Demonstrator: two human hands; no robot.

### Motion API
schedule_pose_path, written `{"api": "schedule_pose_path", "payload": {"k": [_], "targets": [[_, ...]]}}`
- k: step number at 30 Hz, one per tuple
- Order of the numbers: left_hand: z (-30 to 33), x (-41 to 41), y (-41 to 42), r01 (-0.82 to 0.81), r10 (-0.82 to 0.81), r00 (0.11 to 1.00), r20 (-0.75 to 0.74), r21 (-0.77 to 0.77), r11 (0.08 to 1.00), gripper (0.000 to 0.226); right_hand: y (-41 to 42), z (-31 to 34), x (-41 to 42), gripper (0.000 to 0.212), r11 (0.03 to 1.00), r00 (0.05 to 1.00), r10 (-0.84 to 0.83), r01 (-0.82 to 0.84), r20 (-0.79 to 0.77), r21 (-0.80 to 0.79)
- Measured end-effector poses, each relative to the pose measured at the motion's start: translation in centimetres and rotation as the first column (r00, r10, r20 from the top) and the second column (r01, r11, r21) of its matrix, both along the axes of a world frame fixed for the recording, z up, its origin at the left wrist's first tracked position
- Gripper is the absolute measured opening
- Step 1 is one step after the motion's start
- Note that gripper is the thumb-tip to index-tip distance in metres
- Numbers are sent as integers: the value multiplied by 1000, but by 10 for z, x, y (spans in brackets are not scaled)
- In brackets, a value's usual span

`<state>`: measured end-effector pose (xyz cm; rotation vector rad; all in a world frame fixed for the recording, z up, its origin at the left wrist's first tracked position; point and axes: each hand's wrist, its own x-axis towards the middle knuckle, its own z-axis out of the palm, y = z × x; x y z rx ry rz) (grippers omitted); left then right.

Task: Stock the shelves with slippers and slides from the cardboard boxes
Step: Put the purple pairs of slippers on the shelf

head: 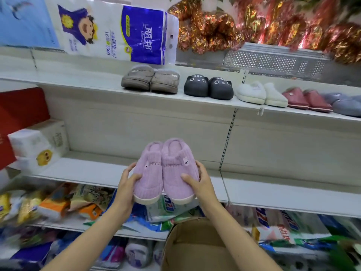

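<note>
A pair of fuzzy lilac slippers (pixel 165 169) with small animal faces is held side by side in front of the middle shelf (pixel 273 190). My left hand (pixel 128 184) grips the left slipper's outer side, and my right hand (pixel 197 181) grips the right one's, thumbs on top. The toes point toward me. On the upper shelf (pixel 97 85) stand grey-brown slippers (pixel 150 79), black cat-face slippers (pixel 209 87), white slippers (pixel 260 93), maroon slippers (pixel 305 99) and blue-grey slippers (pixel 345 103). An open cardboard box (pixel 195 245) sits below my arms.
Tissue packs (pixel 39 143) and a red box (pixel 21 112) fill the middle shelf's left end. A toilet-paper pack (pixel 121 30) and foil decorations (pixel 273 26) sit on top. Packaged goods (pixel 58 204) crowd the lower shelves.
</note>
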<state>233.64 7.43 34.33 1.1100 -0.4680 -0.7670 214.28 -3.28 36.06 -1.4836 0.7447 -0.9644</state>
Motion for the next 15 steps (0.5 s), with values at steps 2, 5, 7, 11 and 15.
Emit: {"api": "schedule_pose_path", "payload": {"k": [2, 5, 7, 11, 15], "targets": [[16, 15, 7, -1, 1, 1000, 13, -29, 1000, 37, 4, 12, 16, 57, 1000, 1000, 10, -10, 16, -13], [34, 44, 17, 5, -1, 999, 40, -83, 997, 40, 12, 27, 44, 61, 999, 998, 22, -21, 51, -34], [45, 67, 24, 26, -19, 998, 65, -111, 993, 42, 20, 36, 65, 62, 999, 996, 29, -26, 84, -34], [64, 118, 44, 94, -80, 992, 97, -156, 983, 57, 40, 52, 114, 60, 998, 990, 33, -26, 137, -56], [82, 174, 69, 144, -122, 983, 139, -158, 977, 68, 65, 66, 171, 59, 998, 984, 12, -1, 178, -60]]}}
